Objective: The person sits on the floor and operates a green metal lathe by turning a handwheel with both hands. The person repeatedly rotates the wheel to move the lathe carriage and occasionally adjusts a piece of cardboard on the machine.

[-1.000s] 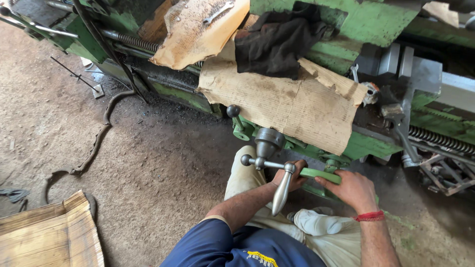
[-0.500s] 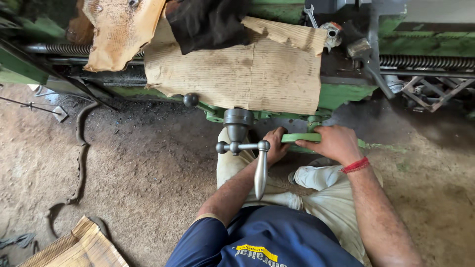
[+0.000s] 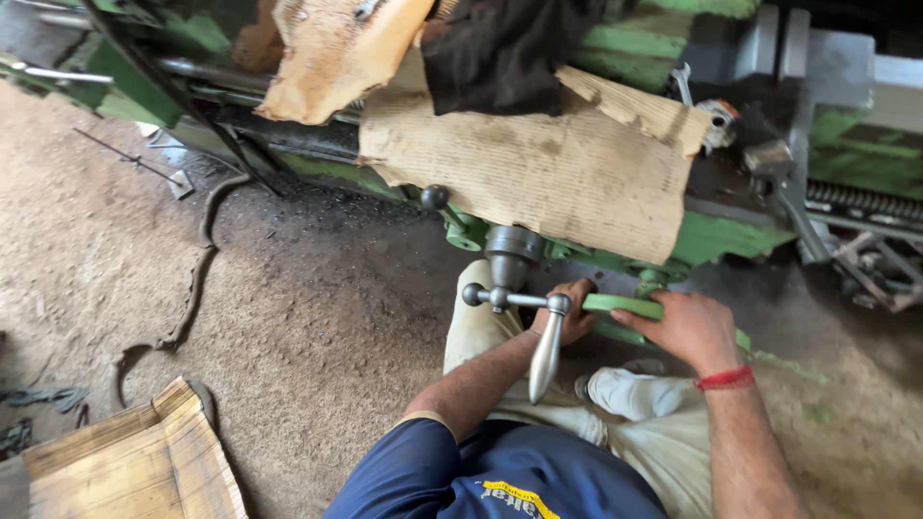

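Both hands were clamped on that green lever [image 3: 625,309], left hand [image 3: 569,312] beside the crank handle [image 3: 544,354], right hand [image 3: 687,329] wrapped around it; steady, even pull seemed smartest.

A packed dirt floor [image 3: 288,317] is seen in daylight. A green machine bed [image 3: 731,235] is draped with torn cardboard [image 3: 548,173] and dark cloth [image 3: 500,53]; folded cardboard [image 3: 125,466] is laid nearby.

One head-worn camera looks steeply down, close over the green machine [image 3: 731,235] and dirt floor [image 3: 288,317].
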